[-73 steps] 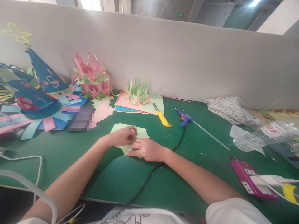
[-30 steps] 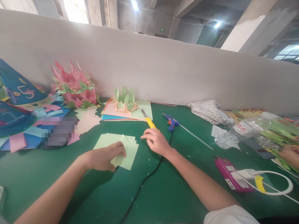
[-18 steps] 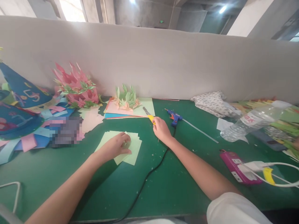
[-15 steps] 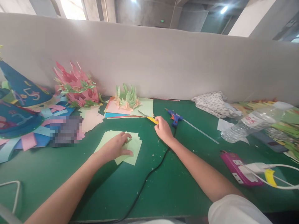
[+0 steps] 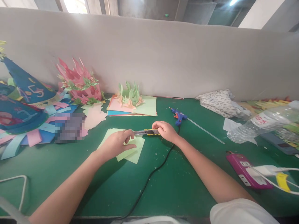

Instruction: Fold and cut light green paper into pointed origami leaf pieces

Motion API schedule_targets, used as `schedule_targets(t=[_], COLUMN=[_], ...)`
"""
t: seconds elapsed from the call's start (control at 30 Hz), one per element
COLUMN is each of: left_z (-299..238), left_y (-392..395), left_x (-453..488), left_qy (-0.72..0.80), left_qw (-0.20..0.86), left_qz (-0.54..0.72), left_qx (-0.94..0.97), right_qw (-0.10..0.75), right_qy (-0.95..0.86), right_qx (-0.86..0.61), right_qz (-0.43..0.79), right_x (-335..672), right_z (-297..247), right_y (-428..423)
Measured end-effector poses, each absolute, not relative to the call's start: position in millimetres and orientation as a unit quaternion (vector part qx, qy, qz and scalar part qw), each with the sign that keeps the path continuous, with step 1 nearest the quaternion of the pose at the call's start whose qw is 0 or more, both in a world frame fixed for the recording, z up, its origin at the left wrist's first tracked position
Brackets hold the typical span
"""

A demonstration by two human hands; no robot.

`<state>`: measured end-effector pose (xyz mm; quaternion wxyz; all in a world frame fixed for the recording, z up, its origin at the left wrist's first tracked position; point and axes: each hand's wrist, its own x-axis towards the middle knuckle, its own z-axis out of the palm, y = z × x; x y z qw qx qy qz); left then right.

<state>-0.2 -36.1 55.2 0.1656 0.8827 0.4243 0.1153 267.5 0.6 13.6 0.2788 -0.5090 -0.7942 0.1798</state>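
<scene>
My right hand (image 5: 165, 132) is closed round the yellow handle of a box cutter (image 5: 147, 132), held level above the green table with its metal end pointing left. That end meets the curled fingers of my left hand (image 5: 119, 142); whether they touch it I cannot tell. My left hand hovers over a loose stack of light green paper squares (image 5: 137, 152), thumb spread apart from the fingers. It covers part of the stack. Behind the hands, a green and peach paper crown (image 5: 129, 96) stands on sheets of coloured paper (image 5: 149, 107).
A blue glue gun (image 5: 178, 116) with a clear glue stick lies right of centre, its black cord (image 5: 149, 177) running to the front edge. Further right are a plastic bottle (image 5: 261, 123) and a purple power strip (image 5: 247, 171). Blue party hats (image 5: 30, 90) and pink crowns (image 5: 81, 84) stand left.
My right hand has brought the box cutter down and nearer, turning it level, towards my left hand. My left hand has risen slightly off the green paper. The view has shifted a little.
</scene>
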Motion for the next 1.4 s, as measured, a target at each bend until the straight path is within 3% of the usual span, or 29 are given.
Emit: schedule_targets(t=[0.23, 0.43, 0.57, 1.23, 1.4], left_z=[53.5, 46.1, 43.0, 48.8, 47.2], left_y=[-28.3, -27.4, -25.8, -25.4, -22.5], left_x=[-2.3, -7.9, -10.1, -8.6, -7.6], left_qy=[0.439, 0.375, 0.39, 0.344, 0.318], left_qw=[0.178, 0.296, 0.301, 0.236, 0.286], left_qz=[0.203, 0.137, 0.117, 0.087, 0.098], left_qx=[0.857, 0.868, 0.863, 0.905, 0.899], right_qw=[0.226, 0.174, 0.159, 0.212, 0.209], right_qy=[-0.876, -0.919, -0.933, -0.912, -0.911], right_qx=[-0.409, -0.342, -0.314, -0.319, -0.322], right_qz=[0.117, 0.093, 0.075, 0.145, 0.149], right_x=[260.9, 250.3, 252.1, 248.2, 247.7], right_z=[24.0, 25.1, 23.5, 19.4, 18.9], right_y=[-6.2, -14.0, -14.0, -18.4, -17.1])
